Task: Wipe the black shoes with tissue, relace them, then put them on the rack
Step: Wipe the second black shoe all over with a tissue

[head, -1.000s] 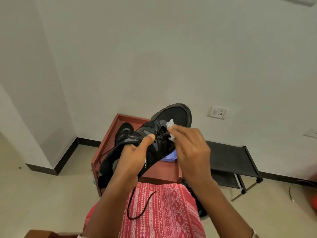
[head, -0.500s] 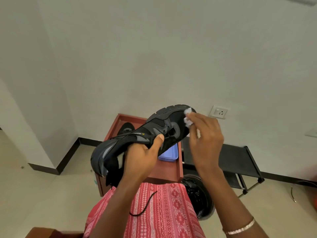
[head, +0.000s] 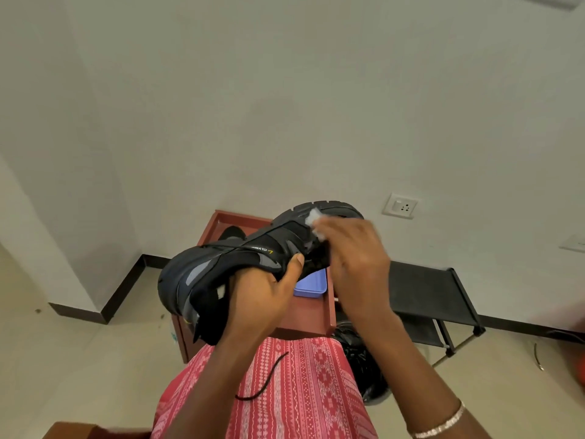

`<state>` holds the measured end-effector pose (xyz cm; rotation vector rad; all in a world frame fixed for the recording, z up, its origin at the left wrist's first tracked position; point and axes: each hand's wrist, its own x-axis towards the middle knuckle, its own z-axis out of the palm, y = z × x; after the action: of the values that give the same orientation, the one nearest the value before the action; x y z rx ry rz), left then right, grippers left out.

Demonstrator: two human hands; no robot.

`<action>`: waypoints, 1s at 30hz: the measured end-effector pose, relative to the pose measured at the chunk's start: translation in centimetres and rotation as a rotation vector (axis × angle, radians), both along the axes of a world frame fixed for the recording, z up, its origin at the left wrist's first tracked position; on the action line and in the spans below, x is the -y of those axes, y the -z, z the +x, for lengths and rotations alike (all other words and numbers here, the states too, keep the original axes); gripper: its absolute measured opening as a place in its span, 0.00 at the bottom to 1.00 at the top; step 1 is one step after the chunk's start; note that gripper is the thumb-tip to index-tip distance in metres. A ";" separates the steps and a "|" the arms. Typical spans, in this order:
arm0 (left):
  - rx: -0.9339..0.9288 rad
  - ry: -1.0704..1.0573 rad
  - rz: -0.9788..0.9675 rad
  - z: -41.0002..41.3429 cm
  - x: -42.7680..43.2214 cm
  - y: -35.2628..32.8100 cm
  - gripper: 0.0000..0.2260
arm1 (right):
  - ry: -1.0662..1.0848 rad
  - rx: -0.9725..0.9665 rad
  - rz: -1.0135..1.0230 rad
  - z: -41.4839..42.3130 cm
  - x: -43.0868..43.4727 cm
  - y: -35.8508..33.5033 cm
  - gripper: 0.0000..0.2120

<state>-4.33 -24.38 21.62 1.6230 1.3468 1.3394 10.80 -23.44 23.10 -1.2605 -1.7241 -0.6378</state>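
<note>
My left hand (head: 259,296) grips a black shoe (head: 228,264) from below, thumb on its side, holding it on its side with the toe pointing up and right. My right hand (head: 354,248) pinches a small wad of white tissue (head: 315,218) and presses it on the shoe near the toe, by the sole's edge. The second black shoe (head: 232,232) lies on the red-brown table (head: 311,315) behind, mostly hidden. A loose black lace (head: 266,381) lies on my red patterned lap. The black shoe rack (head: 433,293) stands to the right, against the wall.
A light blue tray (head: 311,285) sits on the table under the held shoe. A bin lined with a black bag (head: 364,365) stands on the floor between the table and the rack. A wall socket (head: 399,205) is above the rack.
The shoe has turned from upper-facing-me onto its side, sole edge upward. My right hand has slid the tissue from the lace area to the toe and sole edge.
</note>
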 end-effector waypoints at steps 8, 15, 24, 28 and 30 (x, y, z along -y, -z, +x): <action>-0.118 -0.003 0.158 0.2 -0.3 0.5 0.11 | -0.024 0.007 -0.008 -1.9 0.8 1.0 0.15; -0.141 0.027 0.022 0.0 0.4 0.1 0.29 | 0.156 -0.236 -0.092 1.1 -1.2 -0.5 0.20; 0.162 0.133 -0.064 0.1 0.4 0.5 0.08 | -0.033 -0.045 -0.066 -3.6 1.3 1.4 0.13; 0.300 0.176 -0.088 0.2 0.9 -0.3 0.08 | 0.113 -0.116 -0.019 -1.1 -0.2 0.3 0.15; 0.364 0.204 -0.076 0.3 0.9 -0.5 0.10 | 0.179 -0.178 -0.025 -0.4 -0.7 -0.3 0.15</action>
<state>-4.04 -25.26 22.15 1.3452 0.9774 1.3616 10.36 -22.72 23.41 -1.4549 -1.4893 -0.5893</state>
